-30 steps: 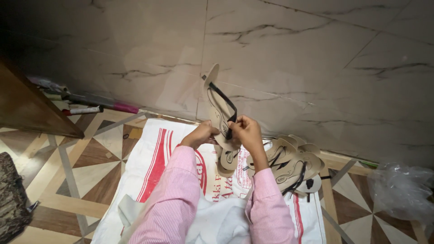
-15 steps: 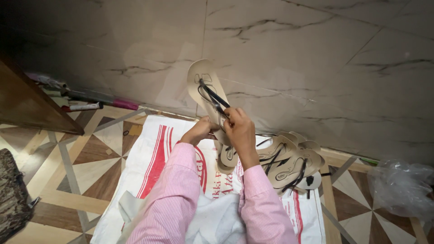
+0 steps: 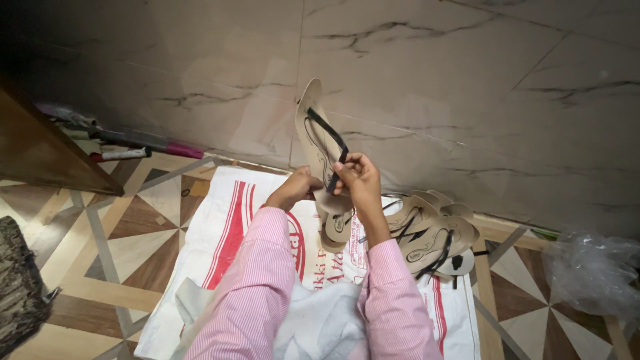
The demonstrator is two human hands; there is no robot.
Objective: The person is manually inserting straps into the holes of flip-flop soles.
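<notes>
Head view: the person holds one beige sandal up above the white sack spread on the floor; it is a flat sole, pale and thin, with a narrow black strap arching over its face and a faint dark scroll drawn on the insole; its long axis runs nearly upright, one rounded end pointing up toward the marble wall, the other end down in the hands; the sole leans slightly left at the top.

The right hand pinches the lower end of the strap between fingertips and thumb; the left hand grips the sole's lower edge from the left side; both sleeves are pink with fine stripes.

On the sack, right of the held sandal, lies a heap of like sandals; at least four soles show there, though the overlap hides an exact count; one more sole sits just below the hands.

Right of the sack lies one clear plastic bag; far left of it, against the wall, lie a few long tools, too dim to count.
</notes>
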